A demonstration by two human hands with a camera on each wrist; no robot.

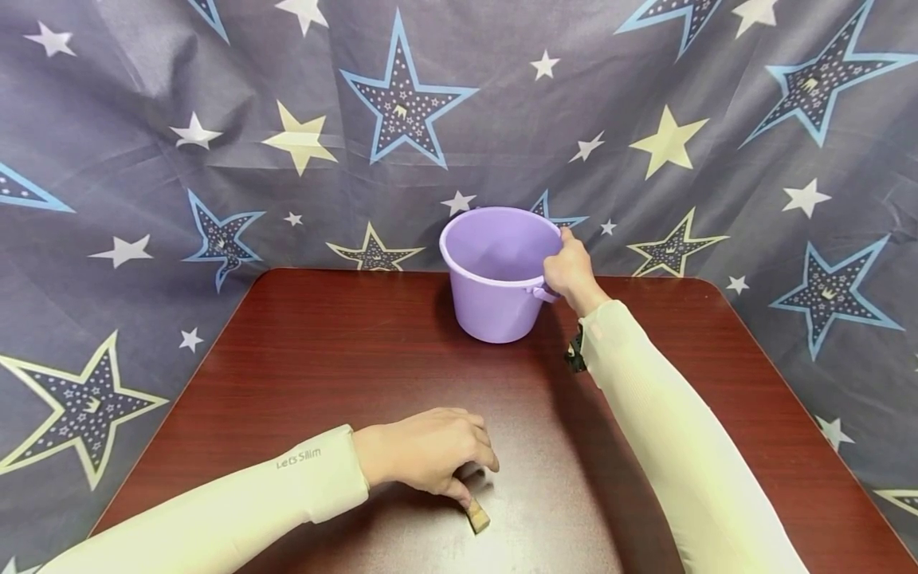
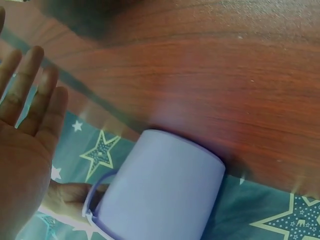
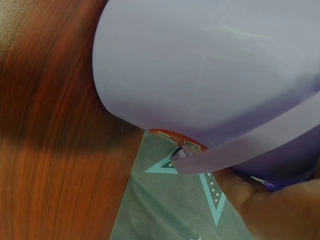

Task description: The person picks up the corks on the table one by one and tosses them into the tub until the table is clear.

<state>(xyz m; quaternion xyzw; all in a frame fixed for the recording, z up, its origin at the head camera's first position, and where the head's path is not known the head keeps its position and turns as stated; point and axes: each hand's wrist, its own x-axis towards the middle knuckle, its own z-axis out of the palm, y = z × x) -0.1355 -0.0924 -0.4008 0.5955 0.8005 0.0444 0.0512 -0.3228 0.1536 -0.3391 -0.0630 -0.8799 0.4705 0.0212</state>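
Observation:
A light purple bucket [image 1: 495, 307] is at the far edge of the table, its mouth tipped toward me. My right hand [image 1: 571, 271] grips its rim on the right side, beside the handle joint. In the right wrist view the bucket's handle [image 3: 250, 145] crosses in front of the fingers, and a red label [image 3: 177, 139] shows on the far side. Near the front, my left hand [image 1: 433, 450] hovers palm down with fingers apart, its thumb at the end of a small yellowish-brown block [image 1: 478, 516]. Whether thumb and block touch, I cannot tell.
The dark red wooden table [image 1: 323, 351] has rounded far corners. Behind it and along the sides hangs a grey curtain [image 1: 488, 48] printed with stars. The bucket stands close to this cloth.

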